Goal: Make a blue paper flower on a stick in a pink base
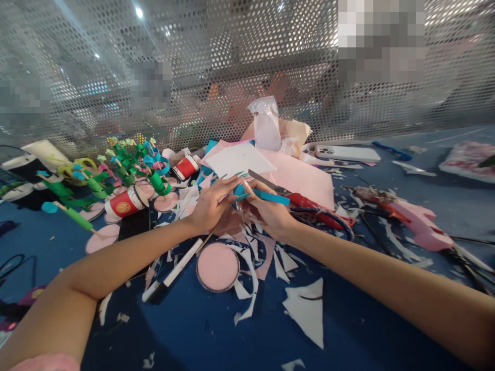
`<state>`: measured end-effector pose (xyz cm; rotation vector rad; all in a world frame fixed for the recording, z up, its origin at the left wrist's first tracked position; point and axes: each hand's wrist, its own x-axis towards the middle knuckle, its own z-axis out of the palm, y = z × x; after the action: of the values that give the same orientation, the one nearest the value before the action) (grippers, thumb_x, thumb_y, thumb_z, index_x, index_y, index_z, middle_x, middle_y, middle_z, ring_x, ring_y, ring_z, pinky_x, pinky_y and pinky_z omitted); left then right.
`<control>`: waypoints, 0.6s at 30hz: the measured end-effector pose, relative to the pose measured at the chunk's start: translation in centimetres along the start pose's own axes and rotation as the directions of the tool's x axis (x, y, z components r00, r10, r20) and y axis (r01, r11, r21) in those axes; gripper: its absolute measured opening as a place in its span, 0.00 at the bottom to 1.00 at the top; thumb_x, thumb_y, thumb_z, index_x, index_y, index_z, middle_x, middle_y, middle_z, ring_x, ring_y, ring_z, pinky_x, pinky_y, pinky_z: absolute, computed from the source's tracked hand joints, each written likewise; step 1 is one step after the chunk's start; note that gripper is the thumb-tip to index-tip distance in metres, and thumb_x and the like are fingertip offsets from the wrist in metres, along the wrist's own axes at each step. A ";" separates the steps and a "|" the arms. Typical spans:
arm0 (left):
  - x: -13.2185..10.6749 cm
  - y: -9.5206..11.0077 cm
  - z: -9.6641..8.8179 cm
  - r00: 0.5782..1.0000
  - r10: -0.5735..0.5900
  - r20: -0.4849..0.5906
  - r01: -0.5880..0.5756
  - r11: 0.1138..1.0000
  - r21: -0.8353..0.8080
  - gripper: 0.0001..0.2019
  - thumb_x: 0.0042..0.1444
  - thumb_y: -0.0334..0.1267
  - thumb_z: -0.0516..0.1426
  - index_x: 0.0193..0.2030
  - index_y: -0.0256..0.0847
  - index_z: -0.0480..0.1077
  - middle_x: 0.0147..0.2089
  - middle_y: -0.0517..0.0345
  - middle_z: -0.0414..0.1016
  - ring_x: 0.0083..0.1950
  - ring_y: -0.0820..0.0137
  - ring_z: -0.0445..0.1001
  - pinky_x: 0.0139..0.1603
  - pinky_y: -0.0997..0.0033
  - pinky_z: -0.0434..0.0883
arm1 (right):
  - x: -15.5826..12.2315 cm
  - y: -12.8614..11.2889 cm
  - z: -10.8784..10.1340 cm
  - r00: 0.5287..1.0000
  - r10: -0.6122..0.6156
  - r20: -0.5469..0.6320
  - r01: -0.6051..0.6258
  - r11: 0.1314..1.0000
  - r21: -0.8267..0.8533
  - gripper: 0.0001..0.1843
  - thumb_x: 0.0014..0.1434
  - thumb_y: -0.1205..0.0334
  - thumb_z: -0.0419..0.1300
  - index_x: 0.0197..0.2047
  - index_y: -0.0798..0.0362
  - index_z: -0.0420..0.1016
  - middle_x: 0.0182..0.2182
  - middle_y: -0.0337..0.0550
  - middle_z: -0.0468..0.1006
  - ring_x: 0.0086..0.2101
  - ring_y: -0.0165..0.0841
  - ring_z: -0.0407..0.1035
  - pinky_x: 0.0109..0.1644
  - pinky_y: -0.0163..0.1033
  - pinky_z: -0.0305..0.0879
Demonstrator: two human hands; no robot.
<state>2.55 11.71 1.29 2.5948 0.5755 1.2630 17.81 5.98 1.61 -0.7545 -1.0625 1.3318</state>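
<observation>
A narrow blue paper strip (275,197) runs between my hands and sticks out to the right. My left hand (209,206) pinches it near its left end, fingers pressed together. My right hand (273,214) has its fingers closed on the strip too, fingertips almost touching the left ones. Just beyond the right hand lie scissors (266,181) with a red and blue handle. White foam or card (240,159) and pink sheets (305,175) lie behind the hands. A pink disc (217,267) is in front, beside a white marker (178,270) with a black cap.
Green paper-wrapped sticks (158,181) and red-banded cups (127,202) crowd the left. A pink glue gun (421,221) lies at right, a white phone (348,153) behind it. White offcuts (307,312) litter the blue surface. A perforated metal panel (232,51) stands at the back.
</observation>
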 end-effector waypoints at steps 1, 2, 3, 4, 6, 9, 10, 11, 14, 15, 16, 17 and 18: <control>0.0 0.1 0.0 1.000 -0.007 0.028 0.008 1.000 -0.026 0.20 0.61 0.45 0.49 0.56 0.39 0.67 0.58 0.45 0.71 0.61 0.63 0.68 0.61 0.56 0.68 | 0.0 0.0 0.0 1.000 0.001 0.007 -0.001 1.000 0.005 0.24 0.41 0.44 0.69 0.27 0.52 0.63 0.16 0.30 0.65 0.16 0.21 0.53 0.17 0.28 0.45; 0.1 0.3 -0.1 0.998 -0.010 0.055 0.012 0.999 -0.049 0.20 0.61 0.44 0.49 0.56 0.39 0.67 0.59 0.45 0.70 0.62 0.63 0.67 0.62 0.56 0.67 | -0.1 -0.1 0.0 1.000 0.003 0.016 -0.003 1.000 0.010 0.24 0.40 0.45 0.69 0.28 0.52 0.64 0.16 0.30 0.64 0.16 0.21 0.52 0.16 0.28 0.44; 0.2 0.5 -0.1 0.997 -0.008 0.081 0.013 0.998 -0.067 0.20 0.61 0.44 0.48 0.56 0.39 0.67 0.60 0.45 0.69 0.63 0.63 0.65 0.63 0.56 0.65 | -0.1 0.0 0.0 1.000 0.003 0.027 -0.004 1.000 0.016 0.24 0.40 0.45 0.69 0.28 0.52 0.64 0.15 0.30 0.63 0.16 0.21 0.52 0.16 0.28 0.43; 0.2 0.6 -0.1 0.995 -0.006 0.102 0.014 0.997 -0.082 0.20 0.62 0.44 0.48 0.55 0.38 0.67 0.60 0.45 0.68 0.64 0.63 0.64 0.64 0.56 0.64 | -0.1 0.0 0.0 0.999 0.002 0.038 -0.003 1.000 0.021 0.24 0.39 0.46 0.70 0.28 0.52 0.64 0.15 0.29 0.62 0.16 0.21 0.51 0.16 0.28 0.43; 0.3 0.9 -0.1 0.990 -0.006 0.139 0.020 0.995 -0.098 0.18 0.62 0.44 0.47 0.52 0.39 0.69 0.60 0.47 0.69 0.65 0.64 0.62 0.65 0.55 0.63 | -0.1 0.0 0.0 0.999 -0.008 0.039 0.007 1.000 0.028 0.24 0.38 0.47 0.71 0.27 0.52 0.63 0.15 0.28 0.61 0.16 0.20 0.51 0.16 0.28 0.43; 0.4 1.2 0.0 0.983 0.023 0.183 0.001 0.992 -0.130 0.17 0.62 0.45 0.46 0.48 0.42 0.72 0.57 0.50 0.71 0.65 0.65 0.62 0.65 0.55 0.63 | -0.1 0.1 0.1 1.000 -0.007 0.007 0.007 1.000 0.012 0.25 0.36 0.49 0.72 0.26 0.52 0.62 0.15 0.28 0.61 0.15 0.20 0.50 0.16 0.29 0.43; 0.4 1.2 0.0 0.981 0.036 0.192 -0.008 0.989 -0.146 0.17 0.62 0.45 0.46 0.47 0.43 0.72 0.57 0.51 0.71 0.65 0.66 0.62 0.65 0.55 0.63 | -0.1 0.1 0.2 1.000 0.000 -0.002 0.000 1.000 0.004 0.25 0.36 0.49 0.72 0.26 0.52 0.62 0.15 0.28 0.61 0.15 0.19 0.50 0.16 0.29 0.42; 0.4 1.2 0.0 0.979 0.056 0.194 -0.024 0.986 -0.165 0.17 0.62 0.45 0.46 0.47 0.44 0.72 0.58 0.51 0.71 0.65 0.66 0.63 0.64 0.55 0.63 | -0.1 0.0 0.3 1.000 0.008 -0.003 -0.008 1.000 -0.001 0.25 0.35 0.50 0.72 0.27 0.52 0.62 0.15 0.28 0.62 0.15 0.19 0.50 0.16 0.29 0.43; 0.4 1.0 0.0 0.978 0.116 0.172 -0.082 0.978 -0.193 0.18 0.60 0.48 0.48 0.50 0.45 0.71 0.61 0.50 0.67 0.66 0.64 0.60 0.65 0.53 0.62 | -0.2 -0.3 0.5 0.999 0.014 0.034 -0.014 1.000 0.000 0.26 0.36 0.48 0.72 0.28 0.53 0.63 0.18 0.29 0.65 0.17 0.20 0.55 0.17 0.29 0.49; 0.4 0.9 0.0 0.978 0.139 0.155 -0.109 0.976 -0.188 0.21 0.58 0.50 0.49 0.53 0.45 0.70 0.62 0.50 0.66 0.67 0.62 0.59 0.65 0.52 0.61 | -0.2 -0.4 0.5 0.999 0.013 0.048 -0.013 1.000 0.002 0.26 0.36 0.48 0.72 0.27 0.53 0.63 0.18 0.29 0.65 0.17 0.20 0.57 0.18 0.29 0.51; 0.4 0.8 -0.1 0.978 0.157 0.133 -0.133 0.976 -0.174 0.23 0.56 0.52 0.50 0.56 0.46 0.67 0.63 0.49 0.64 0.68 0.61 0.58 0.66 0.52 0.60 | -0.2 -0.5 0.5 0.998 0.015 0.059 -0.016 1.000 0.002 0.26 0.37 0.47 0.71 0.26 0.53 0.61 0.17 0.29 0.63 0.17 0.20 0.57 0.18 0.29 0.51; 0.5 0.7 -0.1 0.980 0.165 0.107 -0.147 0.977 -0.155 0.26 0.55 0.53 0.51 0.58 0.46 0.65 0.64 0.49 0.63 0.68 0.61 0.57 0.66 0.51 0.60 | -0.2 -0.6 0.4 0.998 0.023 0.064 -0.023 1.000 0.001 0.27 0.37 0.47 0.71 0.24 0.53 0.59 0.16 0.28 0.61 0.16 0.20 0.56 0.17 0.28 0.50; 0.5 0.6 -0.1 0.984 0.164 0.075 -0.153 0.979 -0.133 0.28 0.54 0.53 0.52 0.61 0.45 0.62 0.64 0.48 0.62 0.68 0.61 0.57 0.66 0.52 0.60 | -0.2 -0.6 0.4 0.998 0.031 0.059 -0.031 1.000 0.002 0.28 0.38 0.46 0.71 0.23 0.53 0.56 0.15 0.27 0.59 0.15 0.19 0.54 0.16 0.28 0.48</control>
<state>2.91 11.34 1.88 2.6155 0.2676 1.1836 17.72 5.65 2.25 -0.7361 -1.0994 1.3888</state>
